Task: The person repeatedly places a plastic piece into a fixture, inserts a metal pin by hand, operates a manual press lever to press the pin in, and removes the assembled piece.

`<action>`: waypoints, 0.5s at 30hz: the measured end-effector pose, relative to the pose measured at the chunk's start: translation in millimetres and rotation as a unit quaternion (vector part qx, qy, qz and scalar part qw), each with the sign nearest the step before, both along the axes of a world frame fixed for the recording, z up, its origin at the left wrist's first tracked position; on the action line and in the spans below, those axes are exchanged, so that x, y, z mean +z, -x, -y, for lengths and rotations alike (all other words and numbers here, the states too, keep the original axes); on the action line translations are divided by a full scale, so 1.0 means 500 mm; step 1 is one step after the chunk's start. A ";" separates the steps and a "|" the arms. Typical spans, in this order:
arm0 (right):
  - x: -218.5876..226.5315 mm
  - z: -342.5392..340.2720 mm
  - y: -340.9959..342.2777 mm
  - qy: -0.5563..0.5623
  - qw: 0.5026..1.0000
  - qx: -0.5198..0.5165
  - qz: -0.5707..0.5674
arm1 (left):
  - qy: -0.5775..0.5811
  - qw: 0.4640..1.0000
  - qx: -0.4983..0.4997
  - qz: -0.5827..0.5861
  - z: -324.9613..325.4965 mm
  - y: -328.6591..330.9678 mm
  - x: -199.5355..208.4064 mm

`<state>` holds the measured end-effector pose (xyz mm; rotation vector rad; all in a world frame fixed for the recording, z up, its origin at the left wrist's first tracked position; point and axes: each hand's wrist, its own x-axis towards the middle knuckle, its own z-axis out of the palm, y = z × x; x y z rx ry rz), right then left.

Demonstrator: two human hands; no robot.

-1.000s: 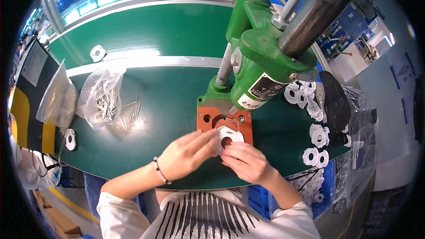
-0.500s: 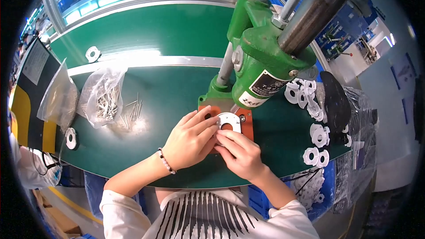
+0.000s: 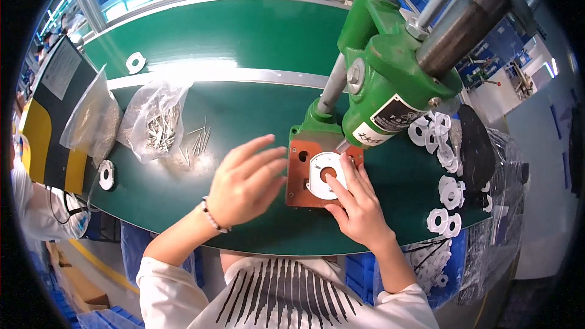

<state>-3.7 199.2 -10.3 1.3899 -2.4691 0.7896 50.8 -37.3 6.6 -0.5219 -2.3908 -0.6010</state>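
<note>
A white plastic ring (image 3: 318, 189) lies flat on the orange-brown fixture plate (image 3: 297, 176) at the base of a green hand press (image 3: 384, 61). My right hand (image 3: 362, 210) is on its right side, holding it: one fingertip is at the centre hole, other fingers reach along the upper right edge, and the thumb is by the lower edge. To the left of the plate, my left hand (image 3: 244, 186) hovers with fingers apart and nothing in it. Several thin metal pins (image 3: 200, 141) lie loose on the green table beyond it, beside a clear bag of pins (image 3: 159, 128).
A second clear bag (image 3: 94, 119) stands by a black-and-yellow box (image 3: 52, 116) at left. Single white rings lie at the far left (image 3: 135, 63) and near left (image 3: 106, 175). Several white rings (image 3: 451, 192) line the right edge, beside a black bundle (image 3: 476, 146). Below is a blue bin (image 3: 454, 268).
My left hand has come off the ring and moved left, its fingers spreading. My right hand has shifted over the ring's right side. The view has shifted slightly.
</note>
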 end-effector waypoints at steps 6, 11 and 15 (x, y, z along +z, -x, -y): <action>0.016 0.009 0.027 0.059 0.998 -0.006 0.025 | 0.004 0.999 0.041 0.005 0.037 -0.020 -0.001; 0.029 0.013 0.056 0.032 0.995 0.019 0.096 | 0.003 0.999 0.052 0.011 0.050 -0.024 -0.001; 0.050 0.023 0.046 -0.002 0.997 -0.015 0.077 | 0.007 0.997 0.075 0.014 0.071 -0.021 -0.001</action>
